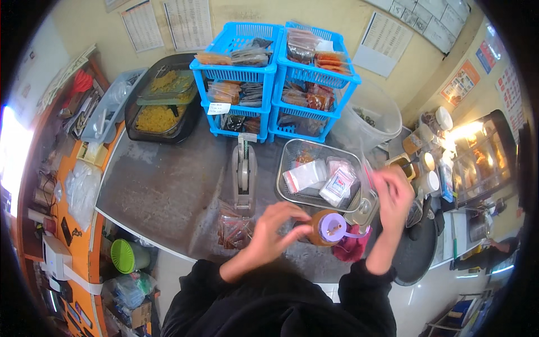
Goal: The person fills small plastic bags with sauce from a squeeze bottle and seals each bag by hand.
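My left hand (pixel 276 231) is curved, thumb and fingers apart, with its fingertips at the left side of a squeeze bottle (pixel 322 229). Whether they touch it is not clear. The bottle holds brown sauce and has a purple lid with its cap hanging to the right. My right hand (pixel 393 196), slightly blurred, pinches a small clear zip bag (pixel 367 170) with a red strip. Beneath that bag is a metal mesh basket (pixel 290 196) with packs of small plastic bags (pixel 339 185). Left of my left hand lie filled sachets (pixel 236 231) of dark red-brown sauce.
A tape dispenser (pixel 244 177) stands mid-table. Blue tiered racks (pixel 233 73) of filled sachets stand behind it, beside a black tray (pixel 134 126) with yellow food. A dark red cloth (pixel 351 248), a metal lid (pixel 363 210) and a round black tray (pixel 414 257) lie rightward.
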`<state>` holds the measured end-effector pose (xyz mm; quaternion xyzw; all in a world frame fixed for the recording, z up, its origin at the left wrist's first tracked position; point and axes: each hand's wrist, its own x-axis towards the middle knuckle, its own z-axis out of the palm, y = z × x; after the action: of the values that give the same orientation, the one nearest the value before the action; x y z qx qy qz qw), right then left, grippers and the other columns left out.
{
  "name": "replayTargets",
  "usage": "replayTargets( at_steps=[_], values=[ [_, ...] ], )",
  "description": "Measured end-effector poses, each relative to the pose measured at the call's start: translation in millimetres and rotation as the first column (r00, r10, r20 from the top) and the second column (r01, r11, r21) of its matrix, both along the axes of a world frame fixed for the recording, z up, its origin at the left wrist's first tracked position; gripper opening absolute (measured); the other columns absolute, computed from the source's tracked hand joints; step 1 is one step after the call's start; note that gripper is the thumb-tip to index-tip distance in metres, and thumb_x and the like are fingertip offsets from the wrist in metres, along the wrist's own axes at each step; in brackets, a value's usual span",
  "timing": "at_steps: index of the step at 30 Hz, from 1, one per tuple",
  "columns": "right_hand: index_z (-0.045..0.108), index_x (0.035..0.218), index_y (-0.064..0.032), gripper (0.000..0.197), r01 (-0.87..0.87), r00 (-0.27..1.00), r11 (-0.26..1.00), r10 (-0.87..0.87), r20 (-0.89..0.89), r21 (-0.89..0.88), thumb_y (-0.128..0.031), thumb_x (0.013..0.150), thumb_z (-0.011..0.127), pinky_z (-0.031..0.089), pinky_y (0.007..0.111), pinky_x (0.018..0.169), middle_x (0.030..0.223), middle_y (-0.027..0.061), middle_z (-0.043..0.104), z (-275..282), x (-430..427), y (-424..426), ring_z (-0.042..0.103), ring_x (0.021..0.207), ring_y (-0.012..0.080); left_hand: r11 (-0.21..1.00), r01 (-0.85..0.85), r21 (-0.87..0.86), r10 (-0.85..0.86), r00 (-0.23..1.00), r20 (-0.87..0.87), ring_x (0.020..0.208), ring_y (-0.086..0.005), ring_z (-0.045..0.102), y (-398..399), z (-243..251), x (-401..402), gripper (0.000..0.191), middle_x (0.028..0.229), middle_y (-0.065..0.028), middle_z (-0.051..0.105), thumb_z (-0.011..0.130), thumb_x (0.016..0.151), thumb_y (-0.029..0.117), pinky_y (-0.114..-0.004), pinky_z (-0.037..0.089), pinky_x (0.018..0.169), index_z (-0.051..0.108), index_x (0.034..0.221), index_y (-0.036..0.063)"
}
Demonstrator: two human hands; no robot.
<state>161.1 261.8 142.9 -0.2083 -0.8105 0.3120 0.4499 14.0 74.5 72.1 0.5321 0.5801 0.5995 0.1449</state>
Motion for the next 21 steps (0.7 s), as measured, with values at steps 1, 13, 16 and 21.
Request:
replayTargets(
  at_steps=[1,13,16,21],
  values=[
    [0.068,0.08,0.0006,0.008,0.013,1.0,0.998,-0.013,0.0,0.069,-0.003,0.073,0.068,0.042,0.026,0.059,0.069,0.0067,0.06,12.5,15.1,-21.0,0.056,0.064,0.0154,0.998,0.062,0.03,-0.062,0.998,0.009,0.087,-0.0252,0.06,0.8,12.1,7.0,0.024,0.092,-0.0101,0.064,0.071,0.076,0.016,-0.034,0.044,0.076,0.063,0.093,0.002],
    [0.066,0.095,-0.0034,0.029,0.044,0.998,0.997,-0.041,0.046,-0.063,-0.01,0.069,0.076,0.046,0.03,0.071,0.079,0.0064,0.061,-7.4,30.7,-137.5,0.059,0.077,0.0212,0.969,0.092,0.23,-0.064,0.99,-0.123,0.065,-0.021,0.056,-30.3,23.9,41.5,0.011,0.076,-0.0084,0.06,0.07,0.076,0.006,-0.031,0.04,0.064,0.063,0.083,0.0012],
    [0.064,0.094,-0.0028,0.029,-0.178,0.973,0.972,0.197,0.121,-0.156,-0.013,0.07,0.076,0.046,0.031,0.074,0.083,0.0072,0.063,-9.2,31.5,-142.9,0.06,0.08,0.0223,0.973,0.084,0.216,-0.071,0.995,-0.064,0.061,-0.0178,0.054,-41.9,23.2,37.7,0.007,0.07,-0.0053,0.058,0.069,0.077,0.005,-0.03,0.038,0.062,0.063,0.079,0.0021],
    [0.063,0.086,-0.0026,0.025,-0.271,0.935,0.949,0.3,0.192,-0.161,-0.008,0.065,0.078,0.048,0.031,0.064,0.079,0.0081,0.064,-11.3,34.8,-151.7,0.061,0.071,0.0233,0.949,0.288,0.129,-0.29,0.957,-0.009,0.062,-0.0207,0.056,-56.5,23.9,25.2,0.011,0.073,-0.0072,0.059,0.07,0.075,0.007,-0.033,0.043,0.066,0.062,0.081,0.003]
  ],
)
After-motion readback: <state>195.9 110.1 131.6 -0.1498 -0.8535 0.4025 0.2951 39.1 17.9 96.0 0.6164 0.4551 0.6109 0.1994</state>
